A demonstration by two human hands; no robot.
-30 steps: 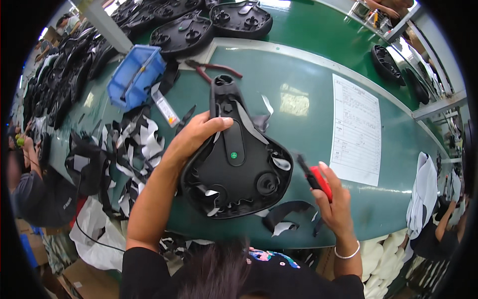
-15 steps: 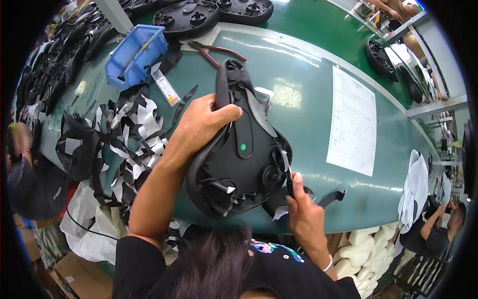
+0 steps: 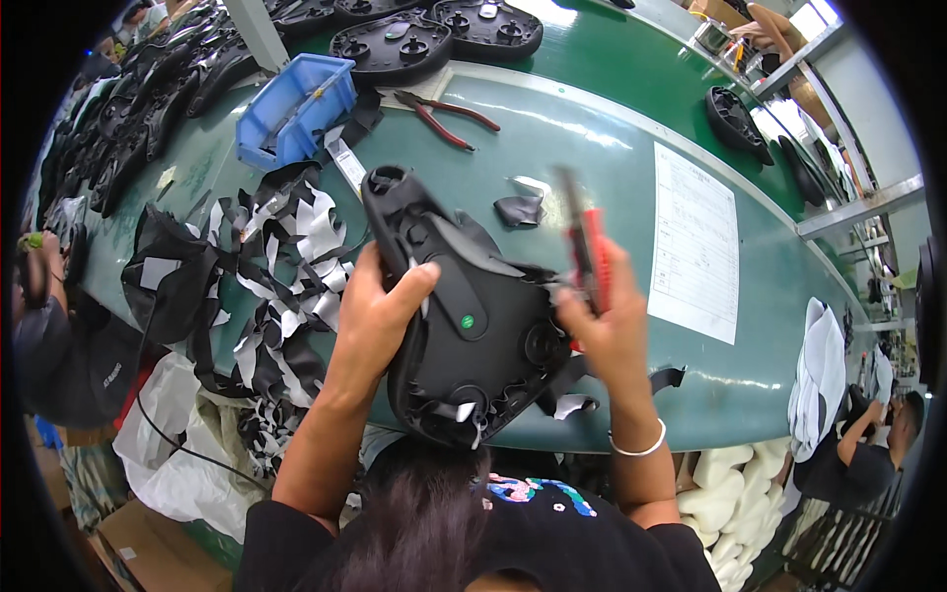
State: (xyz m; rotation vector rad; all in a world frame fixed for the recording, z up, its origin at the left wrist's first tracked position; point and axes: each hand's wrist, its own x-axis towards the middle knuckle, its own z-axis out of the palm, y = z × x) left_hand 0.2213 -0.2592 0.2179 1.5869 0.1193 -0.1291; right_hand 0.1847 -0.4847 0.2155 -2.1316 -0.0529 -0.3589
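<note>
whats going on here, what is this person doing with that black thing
A person at a green workbench holds a black bicycle saddle underside up, gripped by the left hand. The right hand holds a red-handled cutter at the saddle's edge, where ragged bits of cover material stick out. A heap of black and white scraps lies to the left, with a blue bin, pliers and more saddles farther back.

Long green workbench (image 3: 612,118), metal shelving (image 3: 858,207)
</note>
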